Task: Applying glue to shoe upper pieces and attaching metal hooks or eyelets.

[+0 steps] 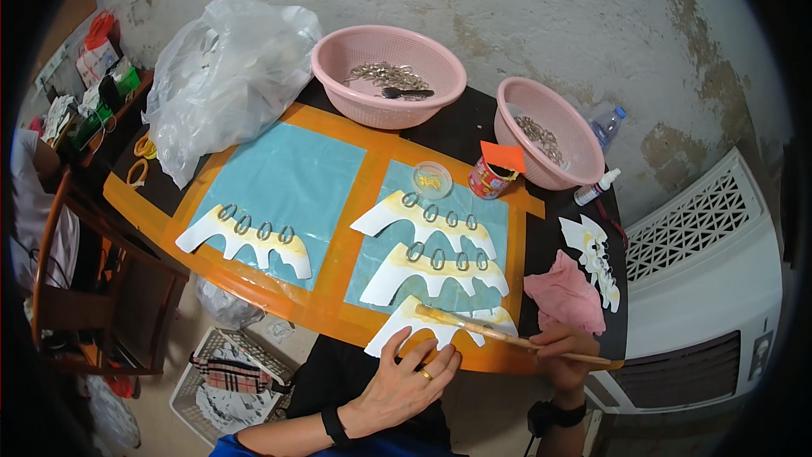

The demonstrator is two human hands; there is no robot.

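Observation:
My right hand (565,354) is closed around the wooden handle of a flat brush (486,333). The brush's tip lies on the upper edge of a white, wavy-edged cut piece (397,322) at the table's front edge. My left hand (410,382), fingers spread, rests its fingertips on that piece's lower edge. Beyond it lie two similar pieces, a nearer one (393,279) and a farther one (381,216), each with a yellowish upper band and several oval metal rings. Another such piece (216,233) with metal rings (243,224) lies on the left blue sheet (279,169).
Two pink baskets (338,89) (516,114) of metal parts stand at the back. Beside them are a red can (486,182), a small clear dish (444,190) and a white bottle (592,193). A pink cloth (567,292) lies right, a plastic bag (228,68) back left.

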